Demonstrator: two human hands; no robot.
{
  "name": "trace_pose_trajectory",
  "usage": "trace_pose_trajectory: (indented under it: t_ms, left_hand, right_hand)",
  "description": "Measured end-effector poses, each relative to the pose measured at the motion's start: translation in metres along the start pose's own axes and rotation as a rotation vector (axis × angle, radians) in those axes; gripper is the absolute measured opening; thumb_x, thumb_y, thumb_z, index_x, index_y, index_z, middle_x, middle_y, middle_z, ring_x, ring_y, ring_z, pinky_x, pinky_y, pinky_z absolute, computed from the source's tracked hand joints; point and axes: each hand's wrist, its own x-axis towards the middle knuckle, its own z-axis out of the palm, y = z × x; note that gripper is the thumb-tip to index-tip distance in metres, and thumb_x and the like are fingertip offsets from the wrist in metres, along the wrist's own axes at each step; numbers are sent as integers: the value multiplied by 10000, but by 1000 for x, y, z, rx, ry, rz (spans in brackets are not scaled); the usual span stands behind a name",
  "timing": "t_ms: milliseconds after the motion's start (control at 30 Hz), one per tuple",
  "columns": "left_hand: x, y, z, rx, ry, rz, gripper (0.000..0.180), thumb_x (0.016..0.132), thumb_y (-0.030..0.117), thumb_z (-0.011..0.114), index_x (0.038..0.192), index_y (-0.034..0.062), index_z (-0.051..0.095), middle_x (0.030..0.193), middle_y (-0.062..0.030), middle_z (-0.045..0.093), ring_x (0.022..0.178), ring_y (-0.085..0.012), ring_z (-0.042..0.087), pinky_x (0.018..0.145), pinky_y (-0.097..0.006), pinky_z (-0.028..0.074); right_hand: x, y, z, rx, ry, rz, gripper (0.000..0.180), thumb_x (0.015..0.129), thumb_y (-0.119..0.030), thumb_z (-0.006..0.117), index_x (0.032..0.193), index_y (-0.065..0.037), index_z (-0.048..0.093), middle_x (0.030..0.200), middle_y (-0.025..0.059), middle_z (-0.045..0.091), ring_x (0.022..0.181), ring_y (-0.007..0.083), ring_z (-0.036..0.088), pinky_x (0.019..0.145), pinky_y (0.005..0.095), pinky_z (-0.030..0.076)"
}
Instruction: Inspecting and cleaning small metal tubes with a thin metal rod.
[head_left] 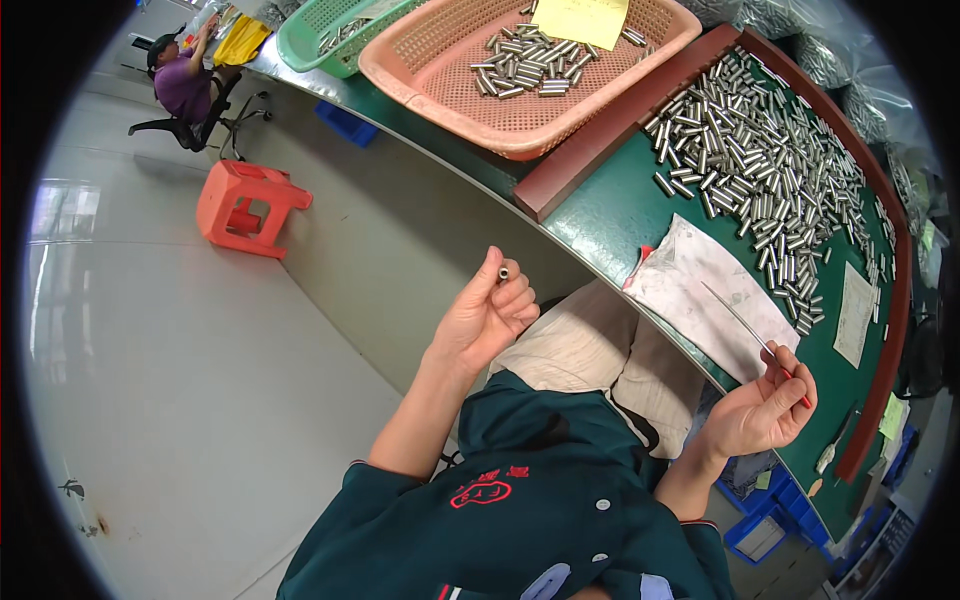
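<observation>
Between the thumb and curled fingers of my left hand (487, 318) is a small metal tube (503, 272), its hollow end showing. This hand is held off the table's near edge, above the floor. My right hand (766, 405) grips the red handle of a thin pointed metal tool (738, 317), whose long shaft slants up and left over a stained white cloth (700, 290). The cloth lies at the edge of the green table (600, 225). Beyond it spreads a large heap of short shiny metal tubes (770, 170).
A reddish-brown wooden rail (590, 165) borders the heap. Left of it stand a pink plastic basket (430, 85) with tubes and yellow paper, and a green basket (300, 40). A red stool (245, 210) is on the floor. Another person (185, 85) sits at the far left.
</observation>
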Motion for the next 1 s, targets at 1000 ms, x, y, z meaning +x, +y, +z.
trace_pose_trajectory:
  t_ms: [1000]
  left_hand:
    - [-4, -4, -9, 797, -195, 228, 232, 873, 125, 470, 1055, -9, 526, 762, -44, 519, 696, -104, 477, 649, -221, 394]
  right_hand:
    - [1, -1, -1, 6, -16, -2, 183, 895, -146, 423, 928, 24, 481, 803, 170, 589, 735, 253, 601, 666, 365, 511]
